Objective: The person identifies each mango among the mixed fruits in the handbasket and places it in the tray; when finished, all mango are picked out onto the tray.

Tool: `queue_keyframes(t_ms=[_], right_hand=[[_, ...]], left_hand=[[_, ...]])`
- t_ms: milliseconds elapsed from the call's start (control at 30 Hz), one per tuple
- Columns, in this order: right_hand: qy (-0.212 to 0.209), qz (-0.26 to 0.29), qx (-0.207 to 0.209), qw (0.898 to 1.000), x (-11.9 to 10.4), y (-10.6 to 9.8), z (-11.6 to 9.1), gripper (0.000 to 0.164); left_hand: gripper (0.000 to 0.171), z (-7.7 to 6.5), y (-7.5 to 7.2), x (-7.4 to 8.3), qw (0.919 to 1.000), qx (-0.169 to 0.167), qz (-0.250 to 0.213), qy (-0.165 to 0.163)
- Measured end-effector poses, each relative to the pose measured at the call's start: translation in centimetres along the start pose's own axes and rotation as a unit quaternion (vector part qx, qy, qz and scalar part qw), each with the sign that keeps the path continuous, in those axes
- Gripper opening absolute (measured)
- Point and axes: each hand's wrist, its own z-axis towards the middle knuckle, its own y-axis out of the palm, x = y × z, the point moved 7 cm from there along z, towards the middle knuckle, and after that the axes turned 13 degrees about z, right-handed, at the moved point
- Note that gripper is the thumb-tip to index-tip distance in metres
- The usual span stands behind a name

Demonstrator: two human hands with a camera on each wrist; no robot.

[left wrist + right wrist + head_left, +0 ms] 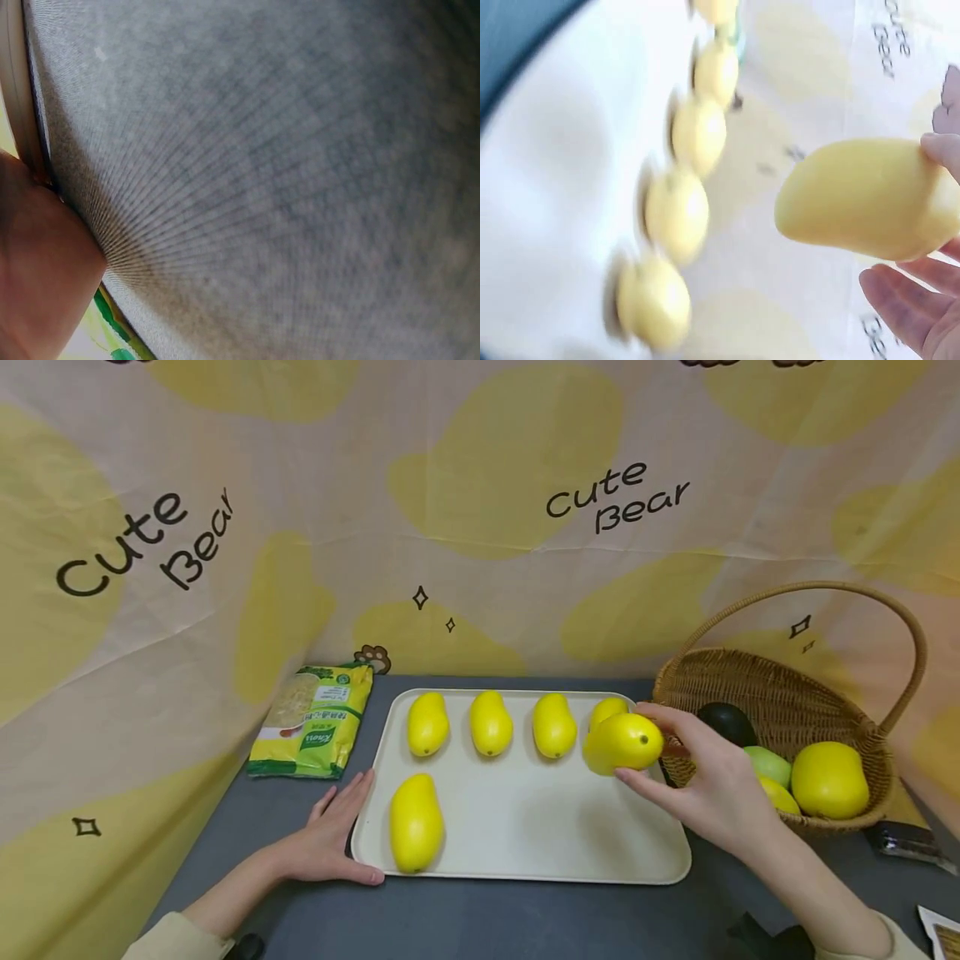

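My right hand (723, 785) pinches a yellow mango (626, 742) between thumb and fingers, above the right back part of a cream tray (540, 827). Along the tray's back edge lies a row of several mangoes (491, 724); the rightmost one (606, 707) is partly hidden behind the held mango. Another mango (416, 823) lies at the front left of the tray. My left hand (330, 843) rests at the tray's left edge, fingers extended, thumb by the front corner. The right wrist view shows the held mango (862, 199) from the side, with the row blurred beyond.
A wicker basket (780, 693) with a tall handle stands right of the tray, holding a dark fruit (726, 723), a green fruit (768, 767) and yellow fruit (830, 779). A yellow-green food packet (311, 718) lies back left. A dark package (907, 842) lies right of the basket.
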Motion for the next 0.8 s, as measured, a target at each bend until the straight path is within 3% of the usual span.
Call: queue_keyframes(t_ms=[200, 400, 567, 800], right_hand=[[0.053, 0.083, -0.021, 0.995, 0.2, 5.3, -0.6, 0.07], [0.091, 0.155, -0.057, 0.982, 0.2, 10.2, -1.1, 0.071], [0.077, 0.17, -0.09, 0.978, -0.2, 13.2, -1.2, 0.077], [0.012, 0.113, -0.114, 0.987, -1.2, 15.8, -0.8, 0.063]], left_hand=[[0.128, 0.1, 0.0, 0.0, 1.0, -0.001, 0.002, 0.003], [0.129, 0.2, 0.0, -0.1, 1.0, 0.0, 0.006, 0.002], [0.129, 0.2, -0.1, -0.1, 0.9999, 0.0, 0.01, 0.005], [0.128, -0.1, -0.2, 0.0, 0.9999, 0.003, 0.008, 0.012]])
